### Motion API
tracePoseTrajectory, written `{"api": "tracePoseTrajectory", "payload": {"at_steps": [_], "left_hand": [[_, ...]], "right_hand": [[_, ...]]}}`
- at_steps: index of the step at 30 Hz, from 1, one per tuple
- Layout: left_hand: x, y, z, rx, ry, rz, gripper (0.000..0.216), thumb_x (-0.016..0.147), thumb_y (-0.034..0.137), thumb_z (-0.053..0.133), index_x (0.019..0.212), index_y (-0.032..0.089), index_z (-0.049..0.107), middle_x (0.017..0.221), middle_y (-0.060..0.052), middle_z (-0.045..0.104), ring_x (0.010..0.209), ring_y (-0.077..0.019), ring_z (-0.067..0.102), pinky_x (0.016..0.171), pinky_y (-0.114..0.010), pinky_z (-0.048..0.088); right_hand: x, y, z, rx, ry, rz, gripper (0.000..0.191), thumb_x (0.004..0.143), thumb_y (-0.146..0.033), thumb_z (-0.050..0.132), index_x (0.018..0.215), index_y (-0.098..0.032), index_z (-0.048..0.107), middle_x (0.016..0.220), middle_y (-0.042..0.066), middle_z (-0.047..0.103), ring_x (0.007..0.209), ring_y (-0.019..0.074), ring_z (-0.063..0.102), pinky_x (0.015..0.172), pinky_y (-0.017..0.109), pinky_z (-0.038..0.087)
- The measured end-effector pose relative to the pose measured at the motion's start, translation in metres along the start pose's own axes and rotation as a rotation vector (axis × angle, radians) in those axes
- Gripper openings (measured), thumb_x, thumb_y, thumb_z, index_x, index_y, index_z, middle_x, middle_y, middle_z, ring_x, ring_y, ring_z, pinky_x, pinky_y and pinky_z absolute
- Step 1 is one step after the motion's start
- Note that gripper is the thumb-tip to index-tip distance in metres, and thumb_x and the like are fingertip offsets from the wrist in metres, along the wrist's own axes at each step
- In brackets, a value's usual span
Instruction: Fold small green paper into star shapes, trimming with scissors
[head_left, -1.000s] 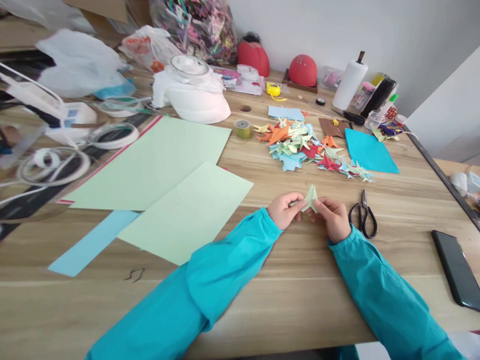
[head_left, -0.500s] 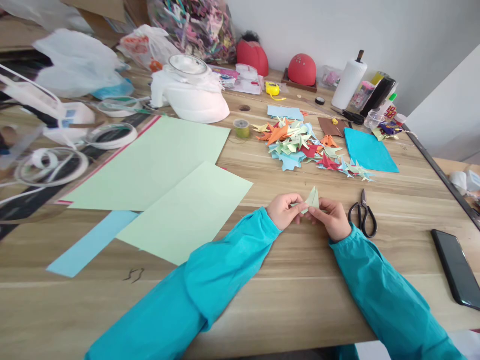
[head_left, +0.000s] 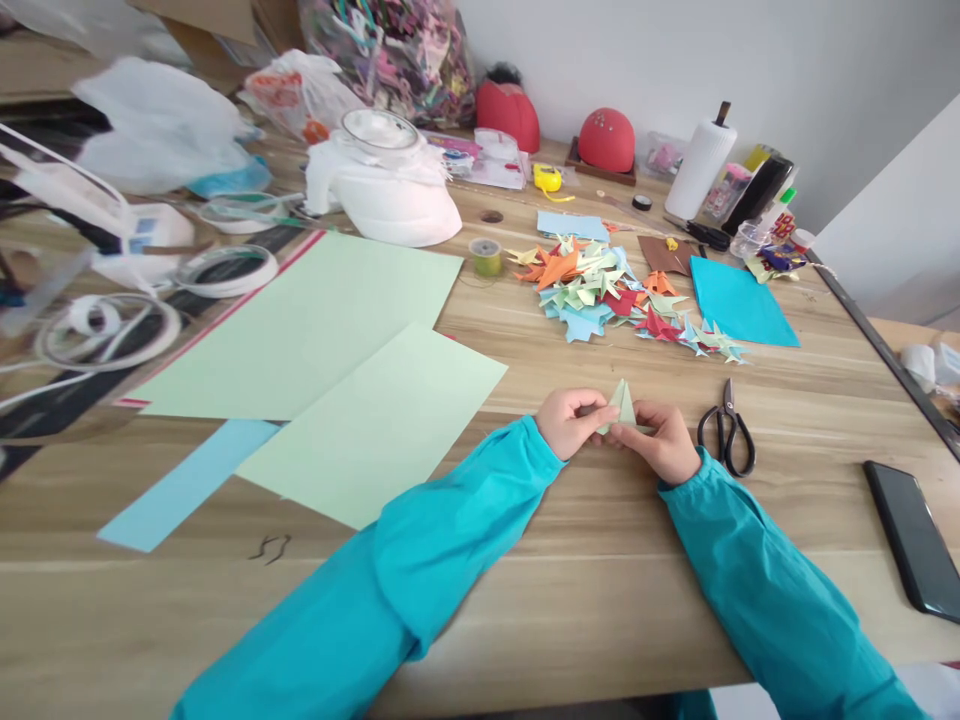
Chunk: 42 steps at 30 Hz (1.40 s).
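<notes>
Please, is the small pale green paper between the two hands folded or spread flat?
Folded: the small pale green paper comes to a narrow point with visible creases, held between the left hand and right hand.

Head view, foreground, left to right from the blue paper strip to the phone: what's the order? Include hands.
Blue paper strip → front green sheet → left hand → folded green paper → right hand → scissors → phone.

A brown wood-grained tabletop (head_left: 615, 610) is carrying a heap of multicoloured folded-paper pieces (head_left: 596, 288); a flat turquoise square (head_left: 742, 302) is lying alongside; black-handled metal scissors (head_left: 727, 405) and a black rectangular smartphone (head_left: 911, 535) are resting nearer the front; a long light-blue paper strip (head_left: 184, 490) is lying at left.
</notes>
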<state>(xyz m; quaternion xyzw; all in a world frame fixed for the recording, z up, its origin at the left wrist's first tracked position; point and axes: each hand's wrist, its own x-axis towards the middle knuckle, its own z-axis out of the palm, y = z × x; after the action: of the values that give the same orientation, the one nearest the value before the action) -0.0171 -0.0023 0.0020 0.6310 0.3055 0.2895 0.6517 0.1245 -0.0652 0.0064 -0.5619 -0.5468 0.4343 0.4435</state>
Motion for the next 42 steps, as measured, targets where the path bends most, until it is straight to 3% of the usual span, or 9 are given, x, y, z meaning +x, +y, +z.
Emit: {"api": "tracePoseTrajectory", "payload": {"at_steps": [8,11,20,29,37,42], "left_hand": [[-0.0017,-0.0025,0.0005,0.257,0.109,0.156,0.029,0.070,0.038,0.060,0.054,0.015,0.056,0.047,0.001,0.055,0.044,-0.0086,0.049,0.046,-0.020,0.040],[-0.0009,-0.0038,0.0002,0.234,0.130,0.137,0.026,0.069,0.037,0.061,0.057,0.015,0.057,0.048,0.000,0.057,0.045,-0.0091,0.050,0.046,-0.020,0.040],[0.0008,-0.0060,-0.0007,0.264,0.090,0.137,0.034,0.069,0.043,0.060,0.052,0.016,0.050,0.043,0.002,0.052,0.043,-0.0078,0.043,0.044,-0.019,0.035],[0.0006,-0.0019,-0.0018,0.397,-0.010,0.134,0.038,0.076,0.045,0.050,0.051,0.016,0.051,0.044,0.004,0.046,0.046,-0.0075,0.038,0.046,-0.019,0.031],[0.0030,-0.0060,-0.0023,0.199,-0.047,0.033,0.039,0.075,0.049,0.049,0.055,0.015,0.049,0.045,0.003,0.049,0.042,-0.0073,0.040,0.042,-0.020,0.032],[0.0021,-0.0024,-0.0015,-0.016,-0.029,0.007,0.037,0.071,0.050,0.054,0.061,0.014,0.051,0.051,0.001,0.052,0.045,-0.0079,0.045,0.044,-0.020,0.036]], "right_hand": [[0.0023,0.0040,0.0027,-0.094,0.028,0.011,0.029,0.066,-0.042,0.067,0.063,-0.013,0.066,0.058,0.002,0.063,0.055,0.0156,0.057,0.051,0.026,0.045],[0.0019,0.0053,0.0029,-0.077,0.024,0.001,0.028,0.067,-0.041,0.067,0.064,-0.014,0.065,0.058,0.002,0.062,0.054,0.0146,0.056,0.050,0.025,0.045],[0.0002,0.0018,0.0043,-0.055,-0.052,-0.050,0.029,0.067,-0.042,0.066,0.071,-0.014,0.069,0.066,0.002,0.067,0.064,0.0188,0.060,0.059,0.029,0.047],[-0.0011,0.0001,0.0030,-0.143,-0.021,-0.082,0.028,0.068,-0.041,0.066,0.059,-0.015,0.064,0.059,0.003,0.065,0.057,0.0165,0.058,0.055,0.027,0.046],[-0.0009,0.0006,0.0043,-0.066,-0.014,-0.061,0.028,0.067,-0.041,0.067,0.058,-0.015,0.064,0.058,0.004,0.065,0.055,0.0165,0.058,0.054,0.027,0.046],[0.0004,0.0032,0.0025,0.143,0.057,0.012,0.028,0.073,-0.041,0.062,0.063,-0.015,0.064,0.057,0.003,0.064,0.048,0.0120,0.054,0.047,0.024,0.043]]}}
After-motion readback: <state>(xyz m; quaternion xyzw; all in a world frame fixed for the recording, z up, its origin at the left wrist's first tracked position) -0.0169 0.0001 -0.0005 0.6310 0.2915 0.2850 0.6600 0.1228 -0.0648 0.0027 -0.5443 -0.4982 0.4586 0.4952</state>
